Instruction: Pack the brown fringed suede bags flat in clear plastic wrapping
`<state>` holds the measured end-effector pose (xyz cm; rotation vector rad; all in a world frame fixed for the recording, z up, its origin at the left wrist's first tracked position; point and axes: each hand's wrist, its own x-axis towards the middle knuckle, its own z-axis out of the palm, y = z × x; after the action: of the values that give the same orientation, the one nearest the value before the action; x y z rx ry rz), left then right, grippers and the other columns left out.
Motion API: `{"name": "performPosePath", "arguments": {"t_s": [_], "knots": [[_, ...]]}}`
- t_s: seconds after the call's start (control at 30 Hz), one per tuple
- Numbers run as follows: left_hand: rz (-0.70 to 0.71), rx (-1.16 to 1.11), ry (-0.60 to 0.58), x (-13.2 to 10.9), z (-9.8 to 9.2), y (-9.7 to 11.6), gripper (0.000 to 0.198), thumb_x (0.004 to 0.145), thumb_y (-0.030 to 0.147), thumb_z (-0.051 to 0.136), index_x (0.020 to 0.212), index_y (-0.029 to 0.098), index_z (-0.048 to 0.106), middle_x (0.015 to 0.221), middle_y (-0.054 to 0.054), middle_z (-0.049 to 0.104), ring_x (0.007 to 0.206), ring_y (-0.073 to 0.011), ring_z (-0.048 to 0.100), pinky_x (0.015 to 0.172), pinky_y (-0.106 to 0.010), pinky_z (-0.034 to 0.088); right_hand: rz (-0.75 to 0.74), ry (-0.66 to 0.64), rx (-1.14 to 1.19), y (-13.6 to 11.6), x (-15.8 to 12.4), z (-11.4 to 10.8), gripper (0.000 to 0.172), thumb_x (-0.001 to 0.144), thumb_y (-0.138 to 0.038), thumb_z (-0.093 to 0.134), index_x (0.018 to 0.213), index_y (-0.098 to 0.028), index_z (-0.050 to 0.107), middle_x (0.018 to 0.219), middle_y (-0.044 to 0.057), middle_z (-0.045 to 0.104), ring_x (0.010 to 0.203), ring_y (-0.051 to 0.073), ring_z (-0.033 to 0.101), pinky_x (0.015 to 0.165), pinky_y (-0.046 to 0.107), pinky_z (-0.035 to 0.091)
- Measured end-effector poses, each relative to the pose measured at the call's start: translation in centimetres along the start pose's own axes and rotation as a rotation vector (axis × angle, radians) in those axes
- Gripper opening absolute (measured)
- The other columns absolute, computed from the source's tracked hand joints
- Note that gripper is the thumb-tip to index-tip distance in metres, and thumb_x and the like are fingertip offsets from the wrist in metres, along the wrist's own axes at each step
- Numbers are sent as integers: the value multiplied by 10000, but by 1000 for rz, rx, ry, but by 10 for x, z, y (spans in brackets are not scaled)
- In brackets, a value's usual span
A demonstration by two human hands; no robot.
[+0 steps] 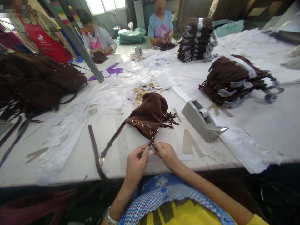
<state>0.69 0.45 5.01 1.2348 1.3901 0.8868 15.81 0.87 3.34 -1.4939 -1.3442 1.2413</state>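
A dark brown suede bag (150,112) with gold eyelets and a fringe lies on its side on the white table in front of me. My left hand (137,159) pinches the short brown strap end at the bag's near corner. Close beside it, my right hand (165,153) is closed at the same spot, with a small dark piece partly showing between its fingers. I cannot make out what that piece is. From the bag's left side runs a brown strap (113,137) ending in a gold buckle (101,160). A loose strap (95,150) hangs over the table's front edge.
A grey tape dispenser (202,120) stands right of the bag. Stacks of fringed brown pieces (232,78) lie at the right, and a heap of brown bags (35,81) at the left. A metal post (77,40) rises at the left. Several people sit or stand across the table.
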Motion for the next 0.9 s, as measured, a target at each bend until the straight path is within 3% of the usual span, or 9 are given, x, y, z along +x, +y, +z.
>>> {"name": "performPosePath", "arguments": {"t_s": [0.17,0.47,0.6,0.77,0.9], "knots": [[-2,12,2,-1,1,1,390,839,453,647,1059,145,738,582,8,565,511,-106,454,475,-210,348,4,-9,-3,1,1,1,535,976,-442,309,562,-187,531,490,-30,419,502,119,412,532,242,303],[-86,-184,-15,1,1,1,427,796,475,689,1046,132,722,720,-32,642,496,-64,392,427,-189,277,7,38,8,5,-5,-6,598,971,-594,317,610,-183,561,512,-33,403,495,113,392,503,237,297],[-179,-384,-103,7,1,-2,474,849,538,606,1074,129,689,827,-54,642,491,-42,372,406,-175,234,-4,90,84,10,-9,-11,598,963,-628,304,652,-183,555,507,-44,350,490,116,354,494,240,287],[-418,-553,-350,22,3,-7,478,788,554,679,987,120,654,707,28,487,468,-17,331,396,-141,188,-45,97,151,14,-10,-14,563,966,-622,315,707,-184,556,518,-52,340,495,118,348,512,248,311],[-380,-461,-418,30,17,-11,437,727,532,740,826,134,590,678,48,453,457,-18,321,406,-145,212,-105,135,50,13,-8,-20,481,976,-571,348,778,-191,565,581,-32,444,559,134,445,576,251,375]]}}
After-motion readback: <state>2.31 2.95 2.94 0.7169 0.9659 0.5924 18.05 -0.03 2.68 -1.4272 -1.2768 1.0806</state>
